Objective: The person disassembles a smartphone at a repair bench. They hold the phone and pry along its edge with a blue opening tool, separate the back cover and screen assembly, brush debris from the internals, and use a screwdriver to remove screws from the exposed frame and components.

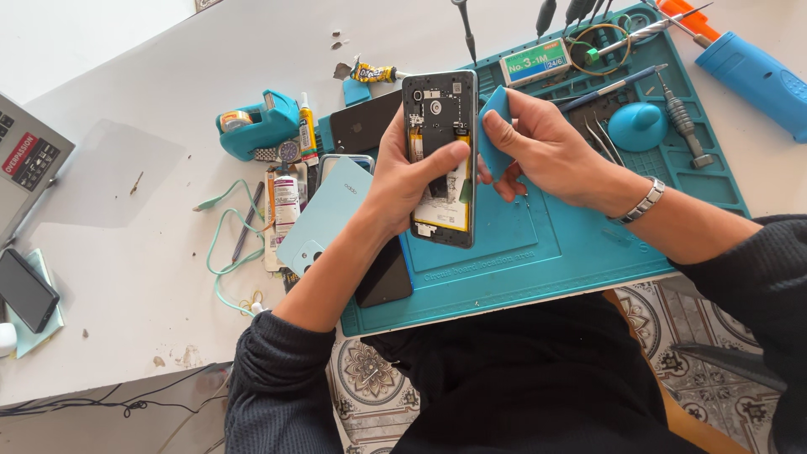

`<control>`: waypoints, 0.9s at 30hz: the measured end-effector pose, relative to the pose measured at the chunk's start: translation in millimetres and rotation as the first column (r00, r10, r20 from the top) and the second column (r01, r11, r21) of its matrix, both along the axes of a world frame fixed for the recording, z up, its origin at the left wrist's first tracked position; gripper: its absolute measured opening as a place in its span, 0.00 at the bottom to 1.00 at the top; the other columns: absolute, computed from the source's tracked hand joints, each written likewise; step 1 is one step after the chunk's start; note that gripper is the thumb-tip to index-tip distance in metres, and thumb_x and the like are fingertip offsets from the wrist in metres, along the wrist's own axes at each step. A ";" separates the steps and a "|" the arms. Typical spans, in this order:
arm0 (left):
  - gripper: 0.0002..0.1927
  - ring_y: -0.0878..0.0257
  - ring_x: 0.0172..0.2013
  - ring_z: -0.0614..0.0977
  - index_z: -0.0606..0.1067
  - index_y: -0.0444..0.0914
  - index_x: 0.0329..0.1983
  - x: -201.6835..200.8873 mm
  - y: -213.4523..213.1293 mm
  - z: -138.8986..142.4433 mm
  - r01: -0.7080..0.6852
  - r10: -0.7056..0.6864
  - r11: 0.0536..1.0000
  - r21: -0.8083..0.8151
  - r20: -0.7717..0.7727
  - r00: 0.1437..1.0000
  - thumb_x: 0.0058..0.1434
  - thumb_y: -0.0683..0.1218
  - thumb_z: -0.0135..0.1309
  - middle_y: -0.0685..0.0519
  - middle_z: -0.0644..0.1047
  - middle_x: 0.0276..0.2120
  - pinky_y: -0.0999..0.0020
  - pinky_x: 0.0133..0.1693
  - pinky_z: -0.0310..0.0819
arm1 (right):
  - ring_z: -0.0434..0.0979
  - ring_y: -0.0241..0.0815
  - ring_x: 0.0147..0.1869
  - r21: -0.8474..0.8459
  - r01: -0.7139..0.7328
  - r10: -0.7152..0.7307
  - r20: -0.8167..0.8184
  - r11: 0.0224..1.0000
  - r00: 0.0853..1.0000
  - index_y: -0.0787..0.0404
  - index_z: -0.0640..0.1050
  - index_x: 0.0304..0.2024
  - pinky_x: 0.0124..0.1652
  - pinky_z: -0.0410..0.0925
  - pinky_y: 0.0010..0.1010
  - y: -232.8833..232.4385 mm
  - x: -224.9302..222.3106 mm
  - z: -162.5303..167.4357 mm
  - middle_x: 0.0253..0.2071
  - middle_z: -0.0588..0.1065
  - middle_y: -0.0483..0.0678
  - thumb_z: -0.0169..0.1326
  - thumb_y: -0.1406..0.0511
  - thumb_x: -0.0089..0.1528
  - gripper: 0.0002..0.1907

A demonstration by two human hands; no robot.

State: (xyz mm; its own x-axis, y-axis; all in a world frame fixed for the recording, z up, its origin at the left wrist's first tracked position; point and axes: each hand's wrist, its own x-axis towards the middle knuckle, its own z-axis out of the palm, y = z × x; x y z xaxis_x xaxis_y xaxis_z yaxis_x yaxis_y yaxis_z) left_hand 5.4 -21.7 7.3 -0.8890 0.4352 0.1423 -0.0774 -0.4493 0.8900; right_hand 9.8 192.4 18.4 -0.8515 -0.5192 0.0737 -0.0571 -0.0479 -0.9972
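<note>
The phone [440, 155] has its back off: dark frame, yellow-and-white battery area low down, camera ring and small parts up top. You hold it upright above the teal work mat [588, 252], near the mat's upper left part. Your left hand [403, 176] is wrapped around its left edge, thumb pressed across the middle of the open back. Your right hand [538, 147] pinches a blue pry pick [494, 126] shut between thumb and fingers, its edge against the phone's right side. A metal watch band sits on that wrist. A light blue back cover [324, 223] lies just left of your left forearm.
</note>
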 end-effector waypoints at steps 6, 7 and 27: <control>0.20 0.61 0.32 0.85 0.68 0.36 0.51 -3.2 0.7 -5.6 -0.041 0.043 0.999 -0.035 0.058 0.997 0.62 0.40 0.65 0.51 0.80 0.37 0.65 0.32 0.84 | 0.77 0.35 0.20 0.020 0.008 -0.008 0.021 1.000 1.000 0.59 0.69 0.47 0.18 0.66 0.21 -0.6 -1.5 -1.4 0.27 0.78 0.47 0.41 0.51 0.71 0.18; 0.20 0.63 0.33 0.84 0.69 0.36 0.52 -4.6 1.4 -6.8 -0.079 0.083 0.994 -0.080 0.040 0.996 0.62 0.40 0.66 0.52 0.80 0.38 0.67 0.33 0.84 | 0.77 0.35 0.20 0.016 0.006 -0.007 0.027 1.000 1.000 0.59 0.69 0.47 0.18 0.66 0.21 -0.6 -1.7 -1.7 0.27 0.78 0.48 0.41 0.51 0.71 0.18; 0.15 0.68 0.35 0.83 0.73 0.39 0.48 -17.0 -1.8 -15.1 -0.301 0.300 0.954 0.011 0.051 0.952 0.63 0.44 0.65 0.55 0.81 0.38 0.70 0.38 0.82 | 0.74 0.31 0.20 0.095 -0.130 0.122 0.088 0.987 0.989 0.60 0.70 0.42 0.20 0.66 0.21 -9.5 5.3 -11.0 0.23 0.78 0.47 0.42 0.53 0.70 0.17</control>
